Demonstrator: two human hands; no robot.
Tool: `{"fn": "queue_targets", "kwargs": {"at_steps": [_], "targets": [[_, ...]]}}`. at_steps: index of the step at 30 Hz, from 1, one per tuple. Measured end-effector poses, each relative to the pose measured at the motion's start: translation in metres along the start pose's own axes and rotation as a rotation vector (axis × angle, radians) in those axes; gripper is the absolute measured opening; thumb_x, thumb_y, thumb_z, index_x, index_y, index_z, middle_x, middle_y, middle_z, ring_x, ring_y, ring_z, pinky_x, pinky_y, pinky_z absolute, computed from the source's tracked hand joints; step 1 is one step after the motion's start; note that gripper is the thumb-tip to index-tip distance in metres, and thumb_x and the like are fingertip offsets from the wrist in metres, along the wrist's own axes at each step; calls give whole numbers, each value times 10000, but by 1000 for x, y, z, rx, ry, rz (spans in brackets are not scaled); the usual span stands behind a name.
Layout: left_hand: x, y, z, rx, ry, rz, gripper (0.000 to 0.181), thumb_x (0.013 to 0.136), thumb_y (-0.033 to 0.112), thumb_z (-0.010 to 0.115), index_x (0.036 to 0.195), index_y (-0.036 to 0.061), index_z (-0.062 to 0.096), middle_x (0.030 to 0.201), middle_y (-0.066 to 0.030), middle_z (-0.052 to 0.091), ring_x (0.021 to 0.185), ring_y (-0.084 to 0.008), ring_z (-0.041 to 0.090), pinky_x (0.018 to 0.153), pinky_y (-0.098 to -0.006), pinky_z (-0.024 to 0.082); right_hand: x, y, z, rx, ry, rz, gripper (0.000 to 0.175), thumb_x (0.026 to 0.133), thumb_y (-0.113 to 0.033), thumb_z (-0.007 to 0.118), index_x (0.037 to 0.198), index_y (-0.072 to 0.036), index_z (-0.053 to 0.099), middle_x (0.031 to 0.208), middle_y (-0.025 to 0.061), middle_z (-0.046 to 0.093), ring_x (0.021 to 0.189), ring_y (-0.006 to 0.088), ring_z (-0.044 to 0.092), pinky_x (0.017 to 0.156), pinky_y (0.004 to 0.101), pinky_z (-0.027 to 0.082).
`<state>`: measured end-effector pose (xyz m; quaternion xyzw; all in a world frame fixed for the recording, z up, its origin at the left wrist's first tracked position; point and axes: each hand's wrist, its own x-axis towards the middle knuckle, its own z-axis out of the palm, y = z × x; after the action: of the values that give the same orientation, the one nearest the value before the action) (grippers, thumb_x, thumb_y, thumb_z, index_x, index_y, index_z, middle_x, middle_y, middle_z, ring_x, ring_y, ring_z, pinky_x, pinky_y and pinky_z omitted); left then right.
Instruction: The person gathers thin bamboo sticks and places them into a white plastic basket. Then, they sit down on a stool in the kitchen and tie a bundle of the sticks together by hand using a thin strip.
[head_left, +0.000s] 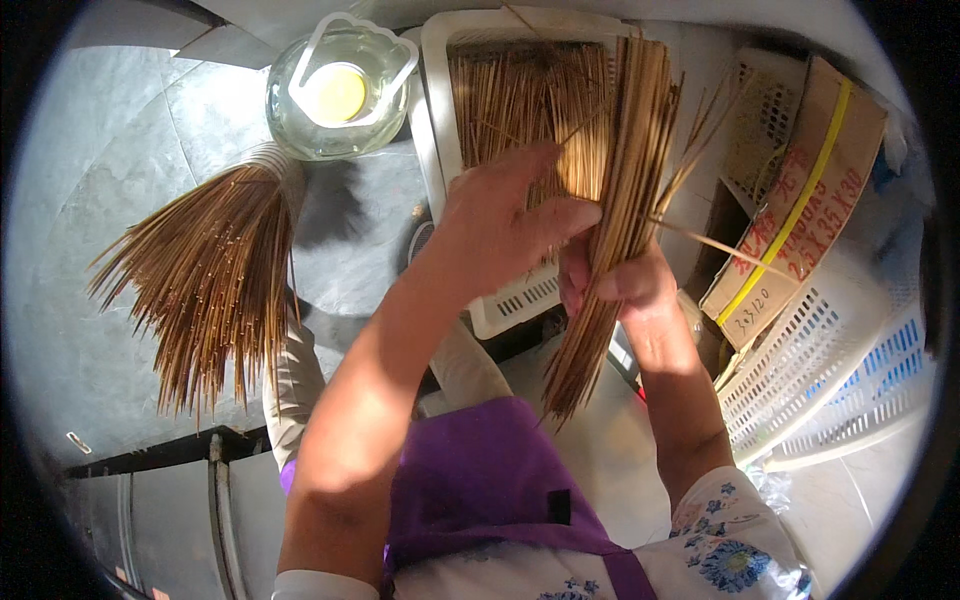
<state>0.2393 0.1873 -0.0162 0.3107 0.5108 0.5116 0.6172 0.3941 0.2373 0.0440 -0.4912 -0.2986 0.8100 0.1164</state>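
My right hand (637, 285) grips a thick bundle of thin brown sticks (634, 150) around its lower part. The bundle stands at a slant, and a few loose sticks (694, 150) splay out on its right side. My left hand (510, 217) is just left of the bundle, slightly blurred, with thumb and fingers apart. Its thumb is at the bundle's edge; whether it touches cannot be told. Behind it, more sticks (525, 90) lie in a white plastic basket (435, 112). One thin stick shows near the left fingertips, apparently not held.
A bound stick broom (217, 270) stands at the left, bristles fanned. Beside it is a clear jug (337, 135) with a yellow cap and white handle. To the right are a cardboard box (795, 202) bearing writing and white slotted baskets (802, 360). Grey cabinets (172, 517) border the lower left.
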Motion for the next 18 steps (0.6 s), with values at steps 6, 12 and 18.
{"fn": "queue_targets", "kwargs": {"at_steps": [6,12,18], "targets": [[-8,19,30,-408,-505,-295,449,832,380,421,1030,-13,512,696,-111,567,679,-144,552,600,-284,444,-32,-17,14,46,188,9,496,473,-40,560,954,43,469,581,128,481,455,241,501,412,330,438],[-42,-3,56,-351,-107,-232,555,764,422,534,1097,-15,451,816,-142,581,794,-219,576,668,-308,449,-24,-8,13,-89,386,-11,352,606,65,503,958,60,518,757,116,579,671,209,576,621,295,485],[-53,-15,41,-413,91,-171,576,659,303,688,1092,-1,458,834,-105,589,761,-176,577,660,-291,458,10,-11,42,-73,320,66,220,688,17,554,904,60,554,775,104,598,636,197,590,568,289,497]]}}
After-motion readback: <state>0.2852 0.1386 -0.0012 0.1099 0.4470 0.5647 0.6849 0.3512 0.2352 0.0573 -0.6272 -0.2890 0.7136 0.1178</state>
